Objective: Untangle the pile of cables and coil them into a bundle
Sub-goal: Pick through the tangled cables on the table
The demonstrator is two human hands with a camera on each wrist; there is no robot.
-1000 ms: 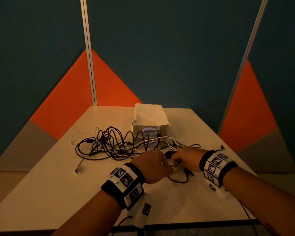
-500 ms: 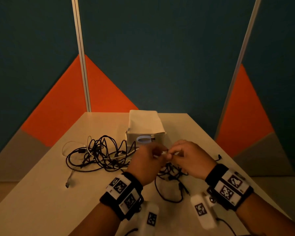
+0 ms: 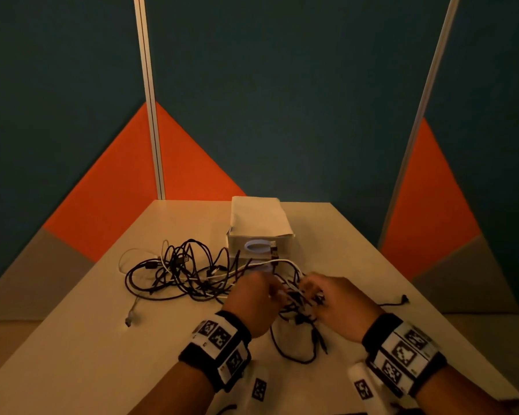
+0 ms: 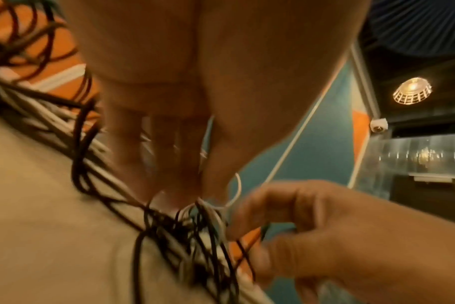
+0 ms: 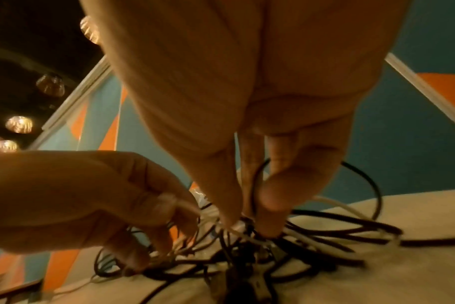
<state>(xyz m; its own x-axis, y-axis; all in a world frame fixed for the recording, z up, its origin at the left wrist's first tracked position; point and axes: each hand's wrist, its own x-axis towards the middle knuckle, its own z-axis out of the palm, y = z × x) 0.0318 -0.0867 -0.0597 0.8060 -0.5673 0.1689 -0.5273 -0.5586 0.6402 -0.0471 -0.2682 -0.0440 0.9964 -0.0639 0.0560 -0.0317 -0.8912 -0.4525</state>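
Fingers (image 5: 270, 197) of the right hand (image 3: 339, 304) are curling down into the knot, pinching black and white strands at their tips. Across from it, the left hand (image 3: 252, 298) is pinching a white cable (image 4: 235, 191) between thumb and fingertips, the loop arching just above the knot. Both hands are meeting over the right end of the pile of cables (image 3: 192, 274), which is lying on the table (image 3: 81, 339) and spreading from the hands toward 10 o'clock. One black loop (image 3: 294, 351) is hanging toward 6 o'clock between the wrists, and a loose black end (image 3: 397, 301) is trailing off at 3 o'clock of the right hand. At 12 o'clock of the hands, a pale box (image 3: 259, 232) is standing just behind the pile, with cables touching its front. A single plug end (image 3: 129, 320) is lying at 8 o'clock of the pile.
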